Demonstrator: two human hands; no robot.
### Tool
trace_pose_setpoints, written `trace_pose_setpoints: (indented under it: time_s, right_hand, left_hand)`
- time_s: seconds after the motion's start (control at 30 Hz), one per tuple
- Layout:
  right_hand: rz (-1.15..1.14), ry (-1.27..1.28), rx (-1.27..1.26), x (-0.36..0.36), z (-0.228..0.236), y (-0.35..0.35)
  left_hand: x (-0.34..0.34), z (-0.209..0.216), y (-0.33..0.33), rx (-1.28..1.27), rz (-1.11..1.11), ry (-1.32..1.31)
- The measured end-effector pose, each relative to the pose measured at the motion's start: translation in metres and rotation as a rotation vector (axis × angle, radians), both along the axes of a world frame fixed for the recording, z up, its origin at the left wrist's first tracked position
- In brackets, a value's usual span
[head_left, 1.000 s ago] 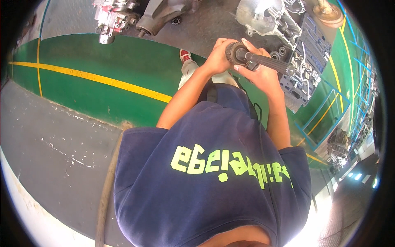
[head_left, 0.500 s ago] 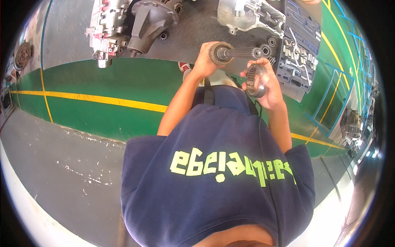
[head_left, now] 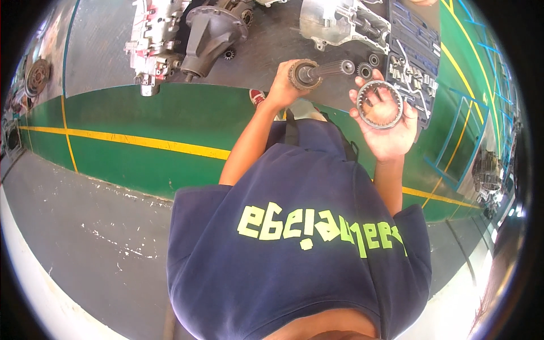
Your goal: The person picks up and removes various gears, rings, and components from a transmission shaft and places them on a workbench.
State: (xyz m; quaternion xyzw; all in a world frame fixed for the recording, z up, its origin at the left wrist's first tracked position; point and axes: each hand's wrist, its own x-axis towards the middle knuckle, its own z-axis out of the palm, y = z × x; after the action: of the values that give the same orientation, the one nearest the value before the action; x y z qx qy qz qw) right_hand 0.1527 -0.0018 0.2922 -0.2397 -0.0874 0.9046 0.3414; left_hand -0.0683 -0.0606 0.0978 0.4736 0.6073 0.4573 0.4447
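Observation:
My left hand (head_left: 281, 89) is closed around a splined gear shaft (head_left: 333, 68), its toothed gear end by my fingers. The shaft's free end points right, above the table's near edge. My right hand (head_left: 388, 141) faces palm up with its fingers curled about a metal ring gear (head_left: 361, 105) that has teeth on its inside. Through the ring's opening my fingers and palm show. The two parts are apart from each other.
Along the dark table (head_left: 272, 45) stand a silver-and-red housing (head_left: 152, 48), a dark differential housing (head_left: 209, 37) and an open silver gearbox case (head_left: 328, 25). Small gears (head_left: 364, 69) lie beside a tool case (head_left: 416, 39) with sockets. A blue frame (head_left: 462, 136) stands at the right.
My right hand has moved slightly right and turned palm up, so the ring gear now faces upward. The shaft in my left hand has tilted slightly, its free end a little higher.

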Motion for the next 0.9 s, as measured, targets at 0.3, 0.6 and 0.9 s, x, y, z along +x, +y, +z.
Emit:
trace_pose_setpoints:
  time_s: [0.3,0.6,0.9]
  right_hand:
    - [-0.035,-0.695,0.679,-0.017,0.01,0.004]
    - [-0.234,-0.915,1.145,-0.058,0.022,0.01]
    - [-0.19,-0.986,1.133,-0.064,-0.001,0.012]
  left_hand:
    - [0.002,0.003,0.004,-0.034,0.007,-0.086]
    - [0.019,-0.02,0.009,-0.027,0.091,-0.167]
    - [0.035,-0.013,0.012,-0.137,0.131,-0.075]
